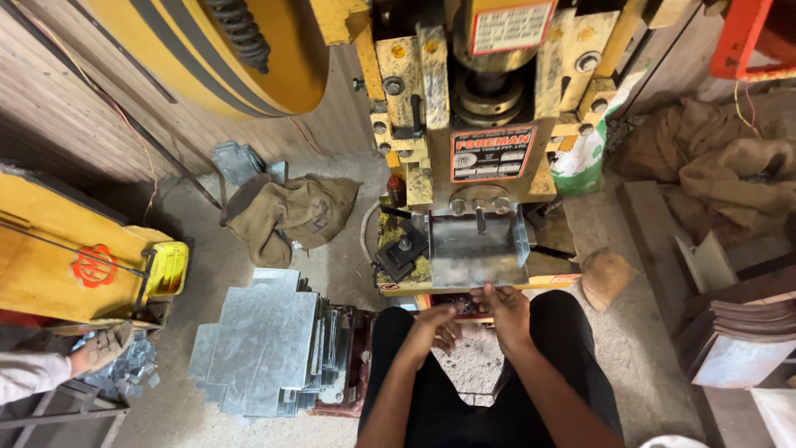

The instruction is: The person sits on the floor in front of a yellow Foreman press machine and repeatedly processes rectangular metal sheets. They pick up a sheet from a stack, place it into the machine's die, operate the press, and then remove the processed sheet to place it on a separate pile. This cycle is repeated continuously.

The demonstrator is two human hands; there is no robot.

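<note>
Your right hand (503, 309) reaches forward from your lap, fingers curled loosely around the near edge of the bent sheet-metal tray (478, 249) that sits on the bed of the yellow power press (464, 99). The tray is dull grey steel, flat across its floor, with an upturned flange showing on its right side; it lies directly ahead of that hand, touching the fingertips, under the ram. Your left hand (434, 325) hangs just beside the right one, a little nearer your body, half closed with the fingers bent inward; whether it holds anything cannot be told.

To your left on the gritty concrete floor lies a stack of flat galvanised blanks (265, 348), cut with stepped corners, their surface mottled and matte. Beyond it, a crumpled burlap sack (290, 216) slumps against the corrugated wall.

On the press's front, just above the tray, is a rectangular plate (492, 153) in red and black with pale lettering; higher, on the ram housing, is a smaller white label edged in red (512, 26).
</note>
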